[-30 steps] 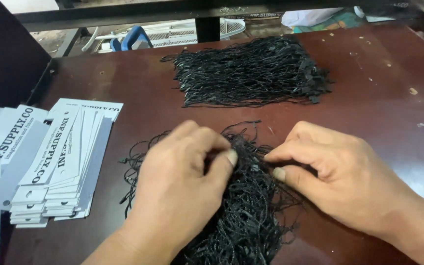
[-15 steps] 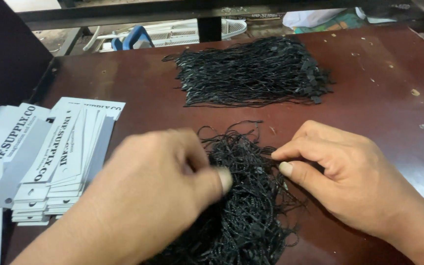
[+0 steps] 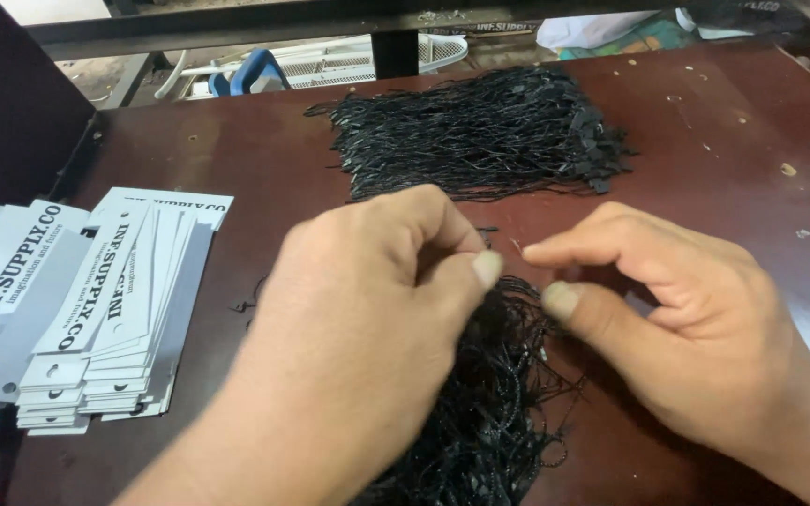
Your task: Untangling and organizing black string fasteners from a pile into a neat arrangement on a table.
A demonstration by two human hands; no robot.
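Tangled heap of black string loops (image 3: pixel 503 394) lying on the dark brown counter (image 3: pixel 264 178), right under both hands. Left hand (image 3: pixel 367 328) lifted over the heap, thumb and forefinger pressed together, seemingly on a strand too thin to make out. Right hand (image 3: pixel 696 328) alongside, thumb and forefinger nearly closed, meeting the left. Apparently separating one loop; needs a fine, steady pull. Neater bundle of strings (image 3: pixel 480 131) farther back; fanned white hang tags (image 3: pixel 114 309) at left.

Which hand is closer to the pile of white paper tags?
Left. The left hand is just right of the white paper tags; the right hand is farther right, beyond the black string pile.
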